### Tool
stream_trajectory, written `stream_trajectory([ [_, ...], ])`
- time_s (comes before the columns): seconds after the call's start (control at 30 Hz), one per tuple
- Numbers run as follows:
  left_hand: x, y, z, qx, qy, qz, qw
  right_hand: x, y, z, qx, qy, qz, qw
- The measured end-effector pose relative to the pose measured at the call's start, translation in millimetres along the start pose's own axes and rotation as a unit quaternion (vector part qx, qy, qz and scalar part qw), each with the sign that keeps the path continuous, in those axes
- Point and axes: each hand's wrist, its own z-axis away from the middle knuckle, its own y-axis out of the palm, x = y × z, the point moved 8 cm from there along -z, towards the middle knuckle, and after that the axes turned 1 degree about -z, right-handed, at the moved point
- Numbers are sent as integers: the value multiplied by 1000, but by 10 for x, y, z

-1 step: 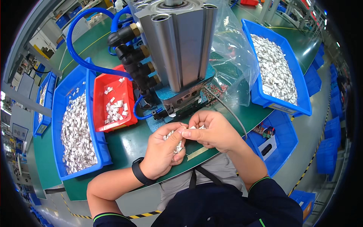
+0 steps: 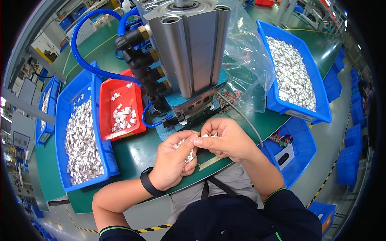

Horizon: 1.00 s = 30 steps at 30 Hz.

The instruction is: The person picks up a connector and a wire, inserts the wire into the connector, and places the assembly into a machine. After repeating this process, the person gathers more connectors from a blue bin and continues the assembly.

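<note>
At the front edge of the green table, my left hand (image 2: 175,158) is curled round several small white flat parts (image 2: 189,156), which show between its fingers. My right hand (image 2: 229,140) is closed too, with small white parts (image 2: 210,135) showing at its bent fingers. The thumbs and fingertips of both hands meet; what lies pinched between them is too small to make out. Just beyond the hands stands a metal pneumatic press (image 2: 189,52), its lower tooling close to my right fingers.
A red bin (image 2: 142,122) and a blue bin (image 2: 106,158) of white parts stand left. Another filled blue bin (image 2: 297,112) is at right, beside a clear plastic bag (image 2: 251,60). Below it sits a blue tray (image 2: 301,160). Blue air hoses (image 2: 76,52) loop left of the press; a grey cable (image 2: 245,118) runs right.
</note>
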Motion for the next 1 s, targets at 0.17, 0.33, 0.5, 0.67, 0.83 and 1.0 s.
stream_trajectory([
  [0.17,-10,10,14,-9,-7,2,1000,53,-196,7,-4,0,-141,990],
  [0.33,-9,7,17,-11,-9,2,1000,172,-261,40,7,-10,21,1000],
  [0.5,-7,17,11,-9,-7,5,1000,307,-151,29,-3,-123,431,894],
  [0.67,-13,2,18,-16,-8,4,1000,294,6,49,8,-147,599,787],
  [0.83,-4,6,12,-12,-8,6,1000,288,-3,83,-36,-218,586,779],
  [1.0,-22,-4,23,-17,-7,4,1000,221,0,70,-76,-225,624,744],
])
